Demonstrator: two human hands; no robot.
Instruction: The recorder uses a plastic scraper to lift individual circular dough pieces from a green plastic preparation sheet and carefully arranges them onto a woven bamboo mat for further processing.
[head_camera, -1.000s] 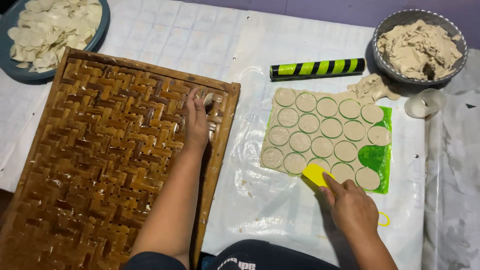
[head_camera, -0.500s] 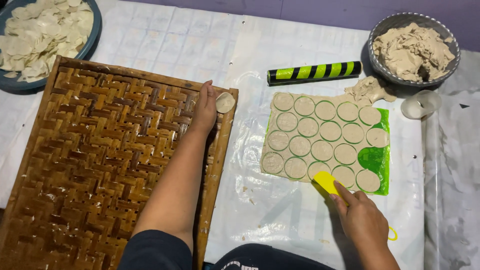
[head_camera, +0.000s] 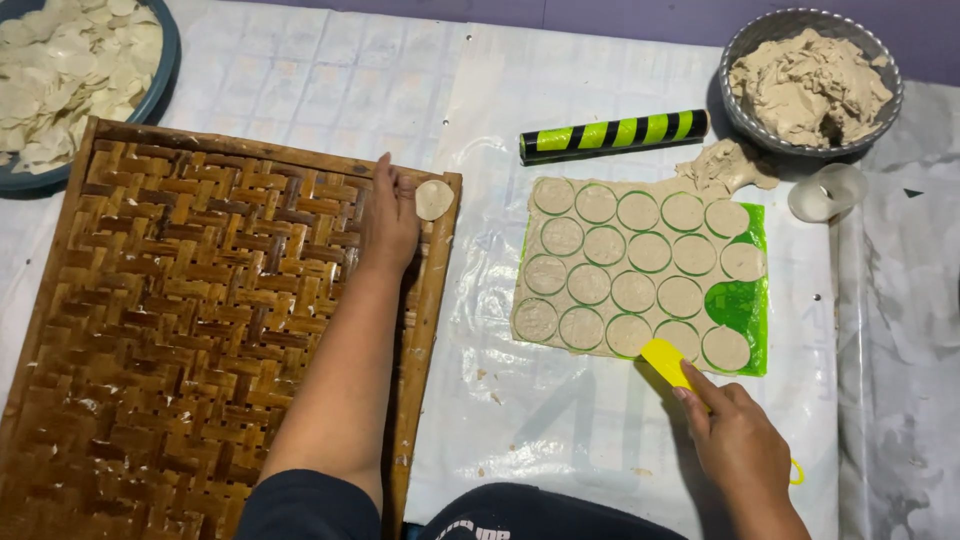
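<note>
My left hand (head_camera: 388, 222) rests flat on the top right corner of a woven bamboo tray (head_camera: 180, 330), fingers touching a small round dough disc (head_camera: 434, 199) that lies on the tray. My right hand (head_camera: 738, 440) holds a yellow scraper (head_camera: 668, 362) whose blade touches the lower edge of a rolled dough sheet (head_camera: 630, 265). The sheet is cut into several circles and lies on a green mat (head_camera: 745, 305).
A black and green striped rolling pin (head_camera: 612, 134) lies beyond the sheet. A grey bowl of dough (head_camera: 810, 85) stands at the back right, a small clear cup (head_camera: 828, 192) beside it. A blue plate of cut discs (head_camera: 70, 70) sits back left.
My left hand has slid up to the tray's corner and laid a dough disc there. The right hand stays at the sheet's lower edge with the scraper.
</note>
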